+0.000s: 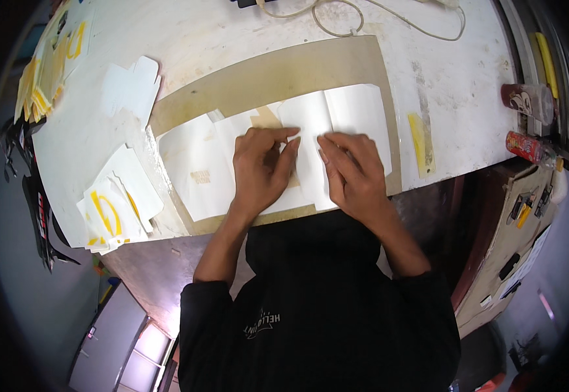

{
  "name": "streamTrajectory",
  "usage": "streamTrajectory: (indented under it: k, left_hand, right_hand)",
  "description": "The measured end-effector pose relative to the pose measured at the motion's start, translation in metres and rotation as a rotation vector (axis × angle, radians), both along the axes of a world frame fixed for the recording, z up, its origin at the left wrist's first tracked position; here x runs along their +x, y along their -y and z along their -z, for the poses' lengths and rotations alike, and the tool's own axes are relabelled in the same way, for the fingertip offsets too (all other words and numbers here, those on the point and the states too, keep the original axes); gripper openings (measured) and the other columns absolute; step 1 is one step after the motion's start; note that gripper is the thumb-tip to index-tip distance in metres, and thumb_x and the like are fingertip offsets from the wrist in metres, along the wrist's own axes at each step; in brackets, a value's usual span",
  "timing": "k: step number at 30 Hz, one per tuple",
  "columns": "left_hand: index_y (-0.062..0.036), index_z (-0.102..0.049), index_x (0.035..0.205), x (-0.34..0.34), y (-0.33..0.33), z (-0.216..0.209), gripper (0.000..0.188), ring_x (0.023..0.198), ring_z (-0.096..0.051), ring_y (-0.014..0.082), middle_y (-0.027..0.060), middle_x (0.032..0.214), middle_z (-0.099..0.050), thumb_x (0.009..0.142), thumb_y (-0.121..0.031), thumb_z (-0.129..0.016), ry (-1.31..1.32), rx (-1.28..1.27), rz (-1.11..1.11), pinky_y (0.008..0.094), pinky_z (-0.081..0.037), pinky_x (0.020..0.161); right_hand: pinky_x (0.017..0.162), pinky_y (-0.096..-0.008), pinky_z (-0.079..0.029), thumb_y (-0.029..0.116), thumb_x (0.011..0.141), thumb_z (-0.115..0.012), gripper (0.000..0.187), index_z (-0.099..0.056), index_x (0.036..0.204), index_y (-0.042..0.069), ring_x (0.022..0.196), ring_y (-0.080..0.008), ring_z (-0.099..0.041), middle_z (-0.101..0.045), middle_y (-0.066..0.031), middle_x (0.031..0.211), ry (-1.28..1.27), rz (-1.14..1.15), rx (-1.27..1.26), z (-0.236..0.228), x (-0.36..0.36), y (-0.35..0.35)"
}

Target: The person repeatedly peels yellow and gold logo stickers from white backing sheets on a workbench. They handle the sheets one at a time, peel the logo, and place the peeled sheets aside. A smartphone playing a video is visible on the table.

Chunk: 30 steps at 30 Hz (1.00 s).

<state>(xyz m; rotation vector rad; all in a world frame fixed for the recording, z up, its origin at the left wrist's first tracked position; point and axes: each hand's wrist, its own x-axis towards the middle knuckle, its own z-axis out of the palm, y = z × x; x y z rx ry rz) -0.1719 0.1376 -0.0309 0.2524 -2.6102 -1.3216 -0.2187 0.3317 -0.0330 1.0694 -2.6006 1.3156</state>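
White creased paper or card (363,117) lies spread over a tan board (245,85) at the table's front edge. An upright crease runs down its right part, and pale brown print marks its left part. My left hand (261,163) rests over its middle, thumb and forefinger brought together. Close by on the right, my right hand (356,170) has its fingertips pressed together at the crease. Anything between the fingertips of either hand is too small to make out. Between and behind the left fingers shows a tan patch (267,117), partly covered.
White cut-out card pieces (131,88) and a stack with yellow markings (118,202) lie left. More yellow-marked pieces (52,72) sit far left. A yellow strip (420,144), a cup (526,101) and a red can (522,146) are right. A cable (336,29) loops at the back.
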Motion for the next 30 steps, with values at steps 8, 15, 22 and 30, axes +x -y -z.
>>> streamTrajectory:
  k: [8, 15, 22, 30]
  left_hand:
    - [-0.0058, -0.078, 0.107, -0.005, 0.0, 0.0, 0.021, 0.077, -0.057, 0.0215, 0.006, 0.083, -0.068, 0.087, -0.002, -0.075, 0.086, -0.052, 0.023, 0.0342, -0.042, 0.08]
    - [-0.0042, -0.078, 0.104, -0.007, 0.0, 0.008, 0.026, 0.072, -0.057, 0.0192, 0.005, 0.08, -0.069, 0.08, 0.002, -0.072, 0.013, -0.084, 0.009, 0.0329, -0.039, 0.074]
    - [-0.0031, -0.077, 0.103, -0.007, 0.002, 0.008, 0.026, 0.073, -0.058, 0.0198, 0.0059, 0.081, -0.069, 0.078, 0.004, -0.072, 0.031, -0.081, 0.004, 0.033, -0.04, 0.072]
    - [-0.0036, -0.077, 0.104, -0.004, 0.002, 0.01, 0.028, 0.072, -0.057, 0.0194, 0.0058, 0.081, -0.069, 0.078, 0.004, -0.072, 0.031, -0.089, -0.01, 0.0329, -0.04, 0.072]
  right_hand:
    - [0.09, -0.0433, -0.047, 0.014, 0.083, -0.081, 0.039, -0.073, 0.118, 0.0, 0.106, -0.0284, -0.06, -0.064, -0.0116, 0.14, -0.115, -0.02, 0.169, 0.01, -0.028, 0.006]
    - [0.09, -0.0441, -0.045, 0.024, 0.087, -0.08, 0.036, -0.075, 0.118, 0.005, 0.11, -0.0282, -0.059, -0.062, -0.0096, 0.147, -0.102, -0.018, 0.335, 0.007, -0.026, 0.011]
    - [0.09, -0.0415, -0.043, 0.027, 0.088, -0.078, 0.037, -0.077, 0.119, 0.005, 0.106, -0.0282, -0.058, -0.067, -0.0078, 0.141, -0.145, -0.019, 0.372, 0.006, -0.027, 0.014]
    - [0.091, -0.0427, -0.043, 0.028, 0.09, -0.078, 0.036, -0.076, 0.118, 0.005, 0.108, -0.0281, -0.057, -0.064, -0.009, 0.145, -0.131, -0.02, 0.395, 0.006, -0.026, 0.015]
